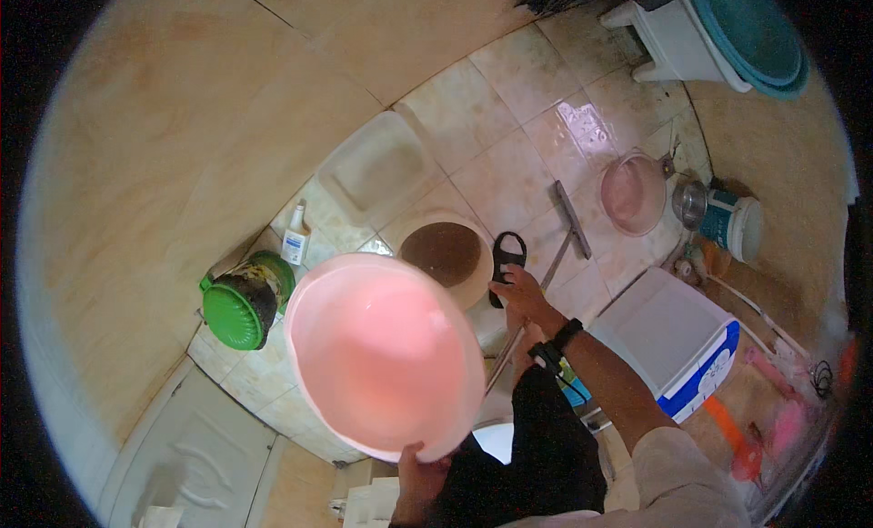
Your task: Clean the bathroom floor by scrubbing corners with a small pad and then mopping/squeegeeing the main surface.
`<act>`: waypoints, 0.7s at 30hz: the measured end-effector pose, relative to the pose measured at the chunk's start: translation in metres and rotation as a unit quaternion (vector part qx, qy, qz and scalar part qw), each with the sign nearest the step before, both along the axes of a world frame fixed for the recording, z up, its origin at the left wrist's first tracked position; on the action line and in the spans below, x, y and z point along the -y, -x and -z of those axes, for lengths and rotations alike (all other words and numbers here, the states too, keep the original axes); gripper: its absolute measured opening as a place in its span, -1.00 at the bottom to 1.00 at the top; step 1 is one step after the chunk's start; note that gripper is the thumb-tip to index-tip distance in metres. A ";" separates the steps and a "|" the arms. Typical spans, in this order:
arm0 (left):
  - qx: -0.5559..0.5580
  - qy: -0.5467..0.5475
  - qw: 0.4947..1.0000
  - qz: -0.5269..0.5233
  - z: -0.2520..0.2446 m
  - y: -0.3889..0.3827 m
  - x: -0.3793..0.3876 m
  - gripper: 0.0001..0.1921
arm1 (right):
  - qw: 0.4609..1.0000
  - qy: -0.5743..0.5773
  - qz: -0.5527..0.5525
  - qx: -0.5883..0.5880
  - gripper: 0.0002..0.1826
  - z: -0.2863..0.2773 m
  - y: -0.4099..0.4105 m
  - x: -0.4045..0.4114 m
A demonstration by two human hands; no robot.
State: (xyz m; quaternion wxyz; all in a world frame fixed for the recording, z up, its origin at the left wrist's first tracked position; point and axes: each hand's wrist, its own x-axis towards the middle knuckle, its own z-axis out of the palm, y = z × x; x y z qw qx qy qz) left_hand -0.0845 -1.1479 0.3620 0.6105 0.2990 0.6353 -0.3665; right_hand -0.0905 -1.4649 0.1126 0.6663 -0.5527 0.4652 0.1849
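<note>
A large pink plastic basin (389, 350) is tilted up before me, its inside facing the camera and looking bare. My left hand (424, 470) grips its lower rim, with part of the hand hidden. My right hand (524, 292), with a black band at the wrist, reaches out with fingers apart and nothing visible in it. Close to its fingertips stands a pale round tub (477, 282) with a dark brown inside. Beneath the hand, a black slipper (509, 252) is on a foot. A floor squeegee (571, 220) has its pole running under my right forearm.
To the left are a green-lidded bin (235, 316) and a white bottle (295, 238). A translucent rectangular tray (378, 163) lies by the wall. A smaller pink basin (634, 195), a metal bowl (690, 205), a bucket (733, 221) and a white washing machine (665, 330) stand right.
</note>
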 end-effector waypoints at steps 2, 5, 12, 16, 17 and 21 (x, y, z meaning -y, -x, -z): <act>0.021 -0.025 0.999 0.005 0.000 0.009 -0.002 -0.32 | 0.994 0.041 -0.092 -0.034 -0.08 0.054 0.001 0.000; 0.003 -0.183 0.979 0.095 -0.033 -0.001 0.029 -0.63 | 0.958 0.162 -0.235 -0.037 -0.14 0.119 -0.011 -0.004; -0.059 -0.220 0.969 0.099 -0.027 -0.006 0.035 -0.55 | 0.952 0.234 -0.193 0.034 -0.69 0.199 0.016 -0.010; -0.020 -0.174 0.970 0.170 -0.021 0.012 0.001 -0.42 | 0.964 0.206 -0.165 0.023 -0.70 0.178 -0.003 -0.004; -0.019 -0.175 0.969 0.172 -0.022 0.010 0.002 -0.42 | 0.972 0.172 -0.160 -0.004 -0.70 0.172 -0.008 -0.002; -0.043 -0.199 0.958 0.204 -0.029 -0.010 0.030 -0.32 | 0.929 0.206 -0.307 -0.009 -0.48 0.168 -0.016 0.038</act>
